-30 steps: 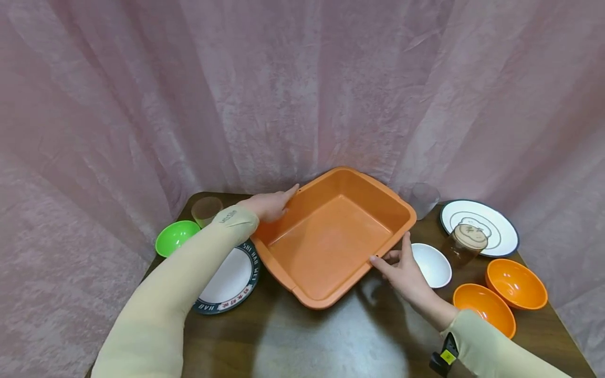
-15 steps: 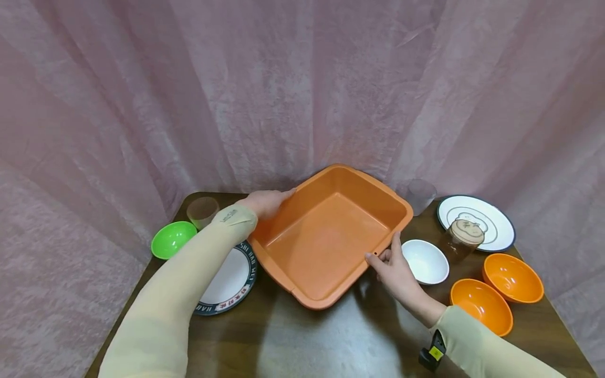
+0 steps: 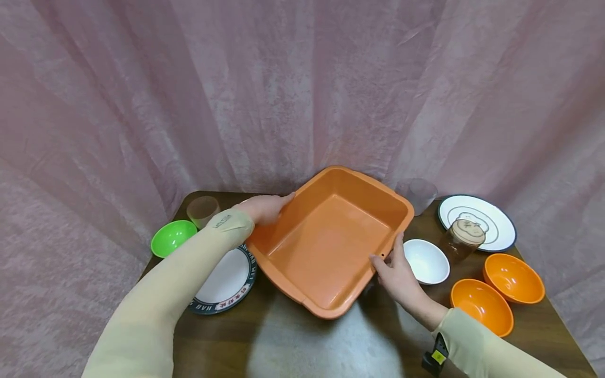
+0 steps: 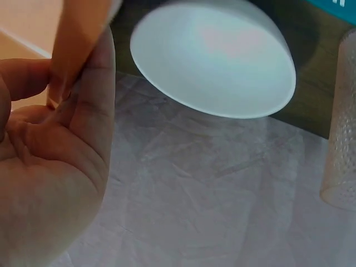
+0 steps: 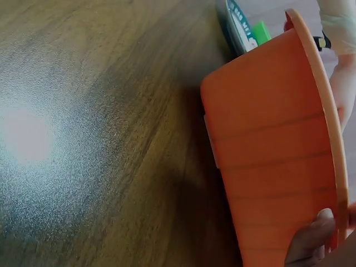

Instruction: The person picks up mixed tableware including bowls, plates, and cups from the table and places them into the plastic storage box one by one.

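Observation:
An orange plastic basin (image 3: 333, 236) stands at an angle in the middle of the head view, with nothing in it. My left hand (image 3: 266, 208) grips its left rim, thumb and fingers on either side of the wall in the left wrist view. On the right rim, near the small hole, my right hand (image 3: 397, 273) pinches the edge. The right wrist view shows the basin's outer wall (image 5: 272, 128) low over the wooden table (image 5: 111, 167). Whether its base touches the wood, I cannot tell.
Left: a green bowl (image 3: 174, 238), a tumbler (image 3: 203, 211), a plate (image 3: 224, 281) and a white bowl (image 4: 214, 61). Right: a white bowl (image 3: 426, 261), orange bowls (image 3: 482, 307), a clear cup (image 3: 422, 195), a brown lidded jar (image 3: 463, 239) and a plate (image 3: 501, 226). Behind hangs a pink curtain (image 3: 312, 89).
The basin has turned slightly, its near corner shifting right and toward me. Both hands keep hold of the rim throughout. The head view has shifted a little; the surrounding dishes stay put.

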`<state>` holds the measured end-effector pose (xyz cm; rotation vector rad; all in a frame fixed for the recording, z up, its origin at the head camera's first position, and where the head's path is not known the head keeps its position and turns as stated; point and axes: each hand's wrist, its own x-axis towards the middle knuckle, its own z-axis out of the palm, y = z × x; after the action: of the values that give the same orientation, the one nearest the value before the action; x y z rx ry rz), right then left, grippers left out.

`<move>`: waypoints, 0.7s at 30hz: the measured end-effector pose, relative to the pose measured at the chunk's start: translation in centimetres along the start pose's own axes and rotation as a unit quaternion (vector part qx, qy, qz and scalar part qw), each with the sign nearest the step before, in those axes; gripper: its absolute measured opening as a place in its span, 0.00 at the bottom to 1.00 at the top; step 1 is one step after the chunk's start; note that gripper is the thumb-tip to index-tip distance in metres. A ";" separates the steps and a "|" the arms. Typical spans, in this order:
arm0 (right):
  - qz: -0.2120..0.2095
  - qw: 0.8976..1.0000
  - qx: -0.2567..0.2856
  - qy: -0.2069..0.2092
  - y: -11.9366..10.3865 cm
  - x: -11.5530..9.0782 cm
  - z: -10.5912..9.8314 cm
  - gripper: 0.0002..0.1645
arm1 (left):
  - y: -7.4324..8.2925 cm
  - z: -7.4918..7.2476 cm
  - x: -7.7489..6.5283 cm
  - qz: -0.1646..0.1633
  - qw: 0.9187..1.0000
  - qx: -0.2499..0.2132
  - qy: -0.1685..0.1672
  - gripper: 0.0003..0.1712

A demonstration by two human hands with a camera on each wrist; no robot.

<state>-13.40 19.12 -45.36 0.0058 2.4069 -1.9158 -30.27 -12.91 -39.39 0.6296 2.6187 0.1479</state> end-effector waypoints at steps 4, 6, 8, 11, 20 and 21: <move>0.045 0.998 0.044 0.004 -0.1 0.1 0.0 0.58 | 0.1 0.3 -0.5 0.021 1.000 0.003 -0.005 0.38; 0.064 0.997 0.052 0.006 -0.1 0.0 -0.1 0.58 | 0.2 0.6 -0.7 0.025 1.000 -0.006 -0.010 0.38; 0.064 0.996 0.060 0.006 -0.1 0.1 -0.2 0.56 | 0.2 0.7 -0.9 0.029 0.999 -0.007 -0.013 0.38; 0.052 0.996 0.066 0.003 -0.1 0.1 -0.3 0.54 | 0.2 1.1 -0.9 0.049 0.999 0.010 -0.012 0.39; 0.063 0.997 0.030 0.013 0.1 0.1 -1.0 0.51 | -1.3 3.5 -0.5 0.129 0.988 0.085 0.007 0.35; 0.062 0.998 0.021 0.012 0.1 0.1 -1.1 0.51 | -1.3 3.6 -0.6 0.137 0.983 0.123 0.005 0.33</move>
<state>-13.58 20.23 -45.24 0.1785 2.3215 -1.9204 -28.69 -14.33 -42.64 1.0775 2.5681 -0.0916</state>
